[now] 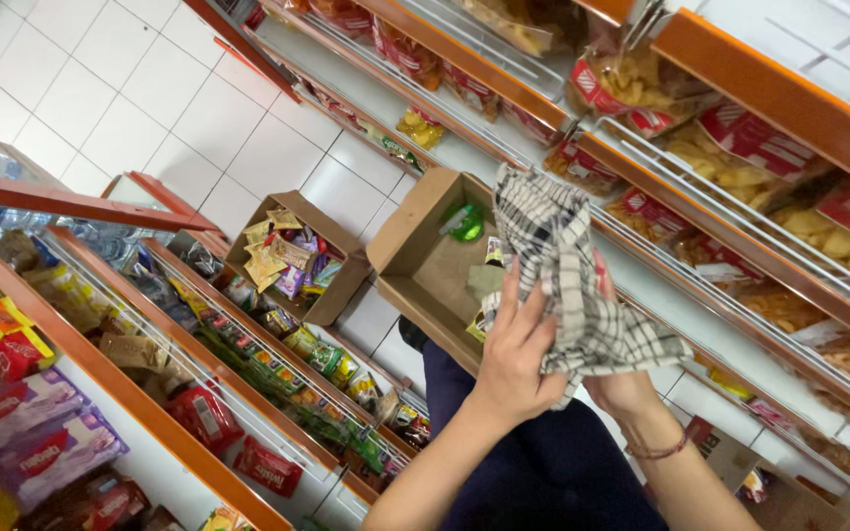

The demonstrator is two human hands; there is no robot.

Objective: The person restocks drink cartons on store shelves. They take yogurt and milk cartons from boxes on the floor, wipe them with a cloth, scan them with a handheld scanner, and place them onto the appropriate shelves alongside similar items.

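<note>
A black-and-white checked cloth (558, 265) is bunched between both my hands, in front of me in a shop aisle. My left hand (516, 354) grips its lower left part with the fingers curled over the fabric. My right hand (620, 379) is mostly hidden under the cloth and holds it from below; a thin bracelet (657, 450) circles that wrist. Just beyond the cloth, on the floor, lies an open cardboard box (415, 265) with a green packet (466, 222) inside.
A second cardboard box (332, 295) full of small colourful packets stands on the white tiled floor (150, 108). Orange-edged shelves of snack bags (740, 177) run along the right, shelves of packets and bottles (248, 344) along the left. Another box (740, 472) sits at lower right.
</note>
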